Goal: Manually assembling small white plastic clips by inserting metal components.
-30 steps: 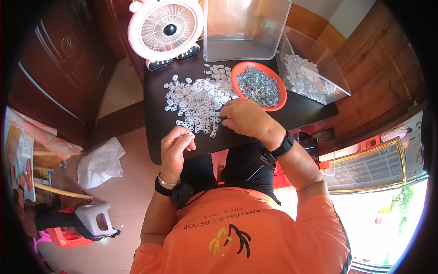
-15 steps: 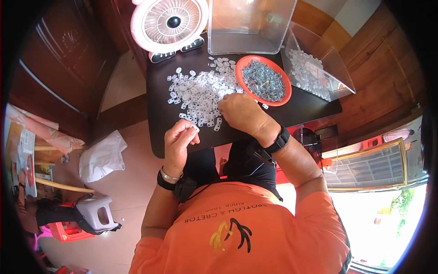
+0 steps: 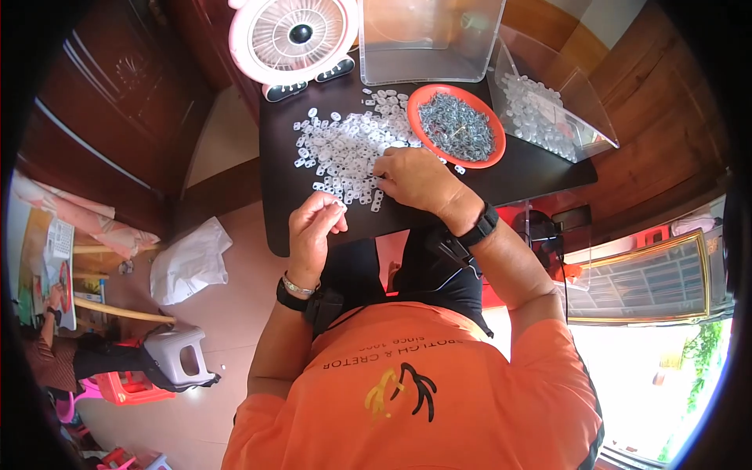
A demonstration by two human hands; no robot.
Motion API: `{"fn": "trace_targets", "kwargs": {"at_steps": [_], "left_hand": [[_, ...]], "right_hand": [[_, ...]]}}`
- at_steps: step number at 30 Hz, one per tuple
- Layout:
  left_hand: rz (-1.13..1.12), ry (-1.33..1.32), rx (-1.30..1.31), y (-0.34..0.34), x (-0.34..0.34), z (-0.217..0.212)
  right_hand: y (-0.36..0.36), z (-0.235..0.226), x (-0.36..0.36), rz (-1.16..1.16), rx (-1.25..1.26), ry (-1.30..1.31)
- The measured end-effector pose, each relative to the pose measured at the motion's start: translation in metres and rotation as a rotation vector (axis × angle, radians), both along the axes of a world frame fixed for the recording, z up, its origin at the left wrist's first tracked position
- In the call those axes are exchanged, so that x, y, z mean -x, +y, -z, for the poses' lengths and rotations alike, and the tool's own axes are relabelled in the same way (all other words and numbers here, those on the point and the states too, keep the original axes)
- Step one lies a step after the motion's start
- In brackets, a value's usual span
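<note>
My left hand (image 3: 315, 223) is raised at the table's near edge, thumb and fingertips pinched on a small white plastic piece (image 3: 340, 204). To its right, my right hand (image 3: 419, 178) is over the near right part of a loose pile of small white two-holed plastic pieces (image 3: 337, 141). Its fingers are curled together and point left; whatever they grip is hidden. Beyond that hand stands a red plate (image 3: 499, 135) heaped with small grey metal parts (image 3: 457, 129). The pile and plate rest on a dark table (image 3: 276, 211).
A pink fan (image 3: 294, 35) stands at the far left of the table, beside a clear plastic bin (image 3: 423, 74). Another clear bin (image 3: 603, 141) at right holds translucent white pieces (image 3: 536, 113). On the floor at left lie a white bag (image 3: 190, 262) and a grey stool (image 3: 176, 356); another person's arm (image 3: 51, 317) shows there.
The view has shifted slightly, so the table sits a little higher and to the right. My left hand keeps its pinch on the white piece; my right hand stays at the pile, its fingers slightly moved.
</note>
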State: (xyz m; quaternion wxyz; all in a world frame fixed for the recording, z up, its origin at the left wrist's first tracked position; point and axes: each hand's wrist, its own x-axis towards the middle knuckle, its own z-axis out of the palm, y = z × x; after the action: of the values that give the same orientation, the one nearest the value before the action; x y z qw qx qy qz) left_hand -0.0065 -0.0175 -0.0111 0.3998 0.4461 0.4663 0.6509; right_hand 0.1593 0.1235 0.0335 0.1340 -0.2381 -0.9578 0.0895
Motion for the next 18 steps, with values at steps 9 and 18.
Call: {"fn": "trace_targets", "kwargs": {"at_steps": [9,18], "left_hand": [[0.007,-0.022,0.002,0.000,0.000,-0.002],[0.014,-0.025,-0.005,0.000,0.002,-0.001]], "right_hand": [[0.007,0.012,0.006,-0.011,0.009,0.072],[0.012,0.009,-0.003,0.046,0.116,0.230]]}}
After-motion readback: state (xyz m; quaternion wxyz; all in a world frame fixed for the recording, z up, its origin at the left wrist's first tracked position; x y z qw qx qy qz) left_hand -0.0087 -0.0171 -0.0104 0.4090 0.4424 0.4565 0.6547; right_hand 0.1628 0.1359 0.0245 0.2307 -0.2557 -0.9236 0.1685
